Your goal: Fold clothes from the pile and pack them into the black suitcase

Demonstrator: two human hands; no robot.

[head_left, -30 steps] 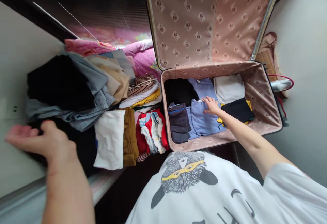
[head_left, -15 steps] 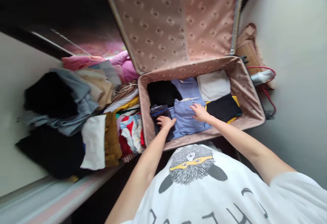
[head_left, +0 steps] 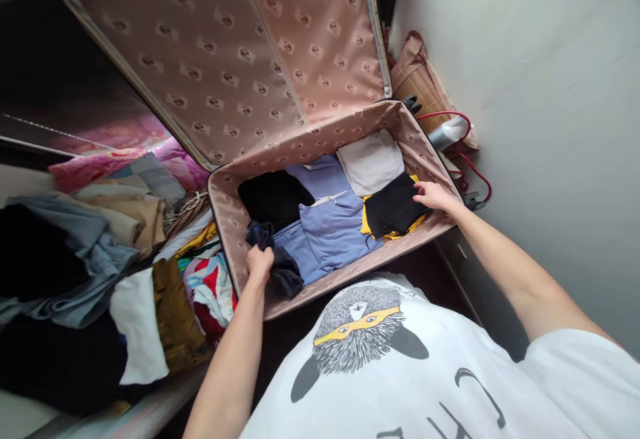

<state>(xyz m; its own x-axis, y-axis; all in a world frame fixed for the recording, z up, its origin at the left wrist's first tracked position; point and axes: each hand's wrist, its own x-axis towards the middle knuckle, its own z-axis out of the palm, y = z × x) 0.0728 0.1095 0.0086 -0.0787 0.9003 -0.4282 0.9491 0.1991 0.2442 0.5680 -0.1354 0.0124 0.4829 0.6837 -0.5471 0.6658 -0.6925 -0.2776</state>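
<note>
An open suitcase (head_left: 345,279) with a pink patterned lining lies before me, holding folded clothes. My left hand (head_left: 260,264) is closed on a dark navy garment (head_left: 285,273), bunched in the near left corner. My right hand (head_left: 434,196) has its fingers apart at the right edge of a folded black garment (head_left: 393,205), which lies over a yellow one (head_left: 367,222). Between my hands are folded periwinkle-blue clothes (head_left: 334,232). A black garment (head_left: 275,197) and a light grey folded one (head_left: 373,161) sit along the far side.
The raised suitcase lid (head_left: 225,59) leans back behind. Left of the case lie piled clothes, among them a white garment (head_left: 140,329), a brown one (head_left: 175,312) and blue-grey ones (head_left: 100,252). To the right stand a brown paper bag (head_left: 425,85), a red cord (head_left: 480,175) and a pale wall (head_left: 540,125).
My right hand has left the blue clothes and moved right to the black garment. My left hand has closed on the navy garment, which is now more bunched. The camera view has turned right.
</note>
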